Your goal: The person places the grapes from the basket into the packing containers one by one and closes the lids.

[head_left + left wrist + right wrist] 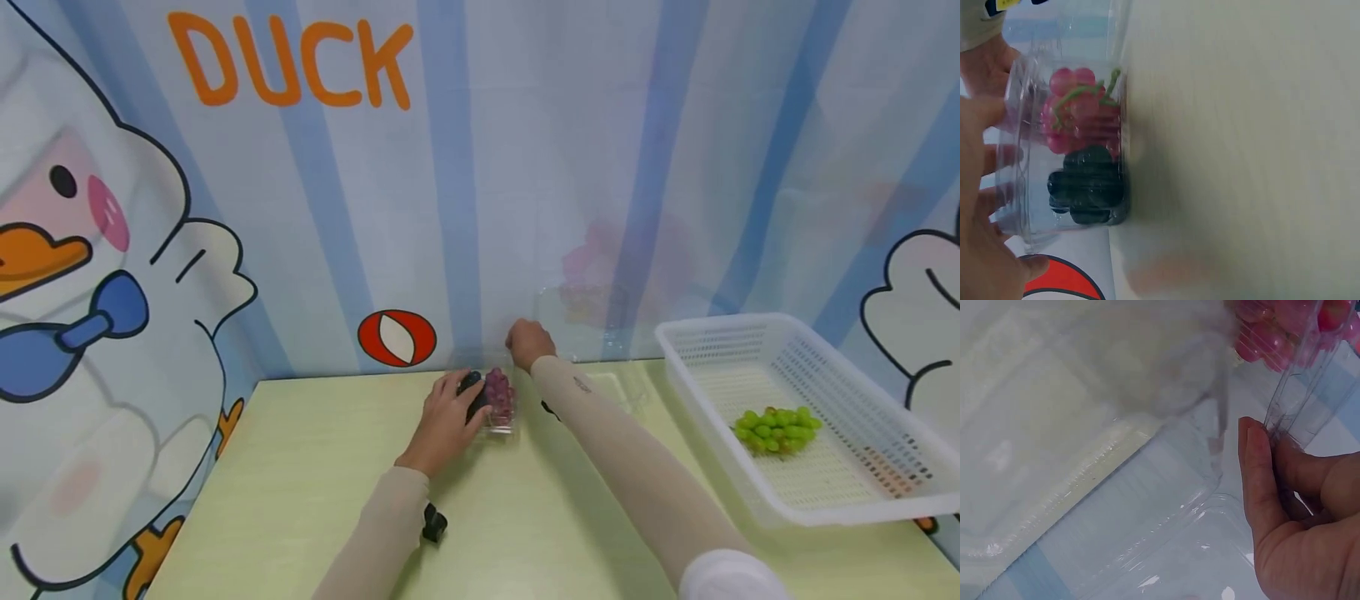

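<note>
A clear plastic box [1034,232] stands against the wall at the back of the table. Inside lie pink-red grapes [498,395] with a green stem and a bunch of dark grapes [1088,187]. Over the dark grapes, my left hand [444,425] rests on the box top with fingers spread. My right hand [532,343] pinches the box's clear rim between thumb and fingers, beside the red grapes; this pinch shows in the right wrist view. Plastic hides part of the left fingertips.
Right of the box is another clear plastic container [617,390], its lid [581,321] raised against the striped wall cloth. A white perforated basket [847,508] stands on the right, holding a bunch of green grapes [777,430]. The pale yellow table [322,467] meets the wall behind.
</note>
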